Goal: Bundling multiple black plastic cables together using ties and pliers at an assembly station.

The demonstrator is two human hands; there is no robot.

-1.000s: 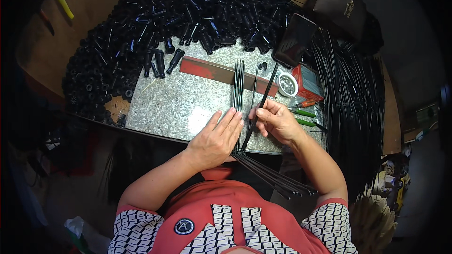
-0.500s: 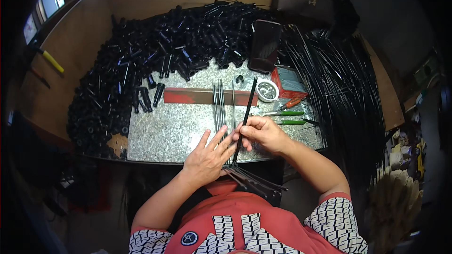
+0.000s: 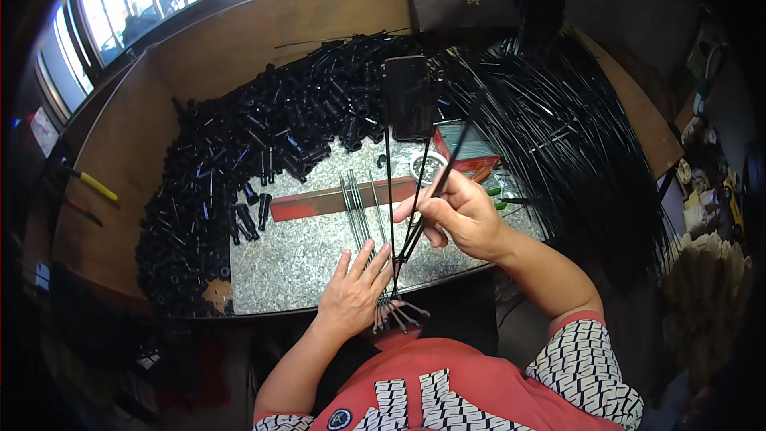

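My left hand [image 3: 351, 295] lies with its fingers stretched out over several thin metal rods [image 3: 357, 211], near the front edge of the speckled board [image 3: 279, 263]. These rods reach across a red-brown bar [image 3: 307, 206], and their lower ends [image 3: 403, 319] fan out past the edge. Raised to the right of it, my right hand [image 3: 467, 223] pinches thin jointed black rods, like umbrella ribs [image 3: 456, 157], between thumb and fingers. Two more thin black rods stand spread upward beside them, joined at a dark crossing [image 3: 401, 258]. The exact grip is partly hidden by the fingers.
Black tubular parts [image 3: 239, 128] are heaped left and behind; long black rods [image 3: 558, 144] pile up at right. A phone [image 3: 408, 96] stands behind a white cup [image 3: 429, 166], a red box [image 3: 479, 164] and green-handled tools [image 3: 492, 191]. A wooden wall [image 3: 279, 20] borders the back.
My right hand has lifted its rods up and rightward, and the black rods have spread apart. My left hand stays on the metal rods. The whole view has shifted.
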